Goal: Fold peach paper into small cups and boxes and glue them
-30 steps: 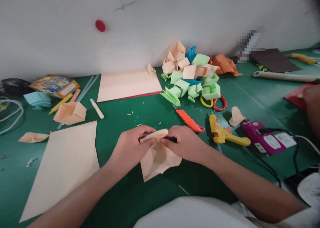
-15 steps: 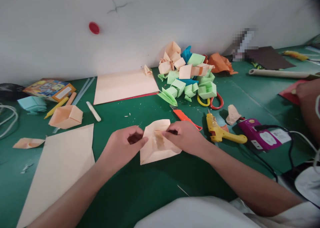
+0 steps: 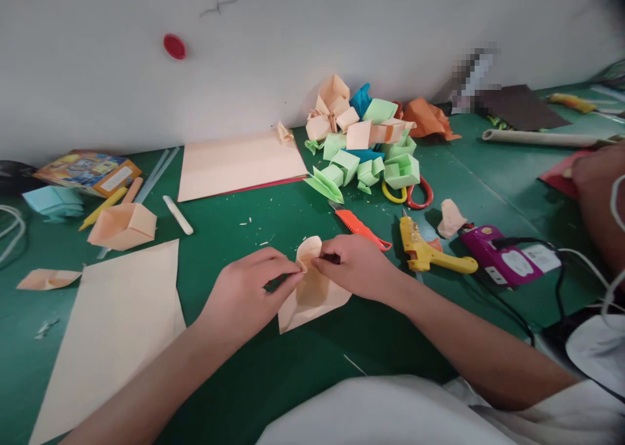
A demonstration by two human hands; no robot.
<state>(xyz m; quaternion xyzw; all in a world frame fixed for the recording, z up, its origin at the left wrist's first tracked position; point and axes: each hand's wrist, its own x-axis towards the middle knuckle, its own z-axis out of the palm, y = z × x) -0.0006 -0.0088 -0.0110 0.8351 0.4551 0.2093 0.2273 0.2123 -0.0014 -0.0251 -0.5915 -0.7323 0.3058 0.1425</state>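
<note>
A small folded piece of peach paper (image 3: 315,295) is between my two hands over the green table. My left hand (image 3: 251,288) pinches its upper left edge between thumb and fingertips. With thumb and forefinger closed, my right hand (image 3: 356,266) grips the paper's upper right side. The far edge curls upward between the hands, and the near corner points toward me. Just beyond my right hand lies an orange box cutter (image 3: 361,227). A yellow glue gun (image 3: 424,249) rests to its right.
Folded green and peach paper boxes (image 3: 359,165) pile up against the wall, with scissors (image 3: 420,194) beside them. At left are a peach paper box (image 3: 124,225), a white stick (image 3: 178,215) and a paper sheet (image 3: 117,328). A purple power strip (image 3: 505,256) with cords sits right, near another person's hand (image 3: 598,178).
My left hand has shifted right and taken the paper's upper left edge. The far edge, flatter before, now curls inward. My right hand has stayed on its side.
</note>
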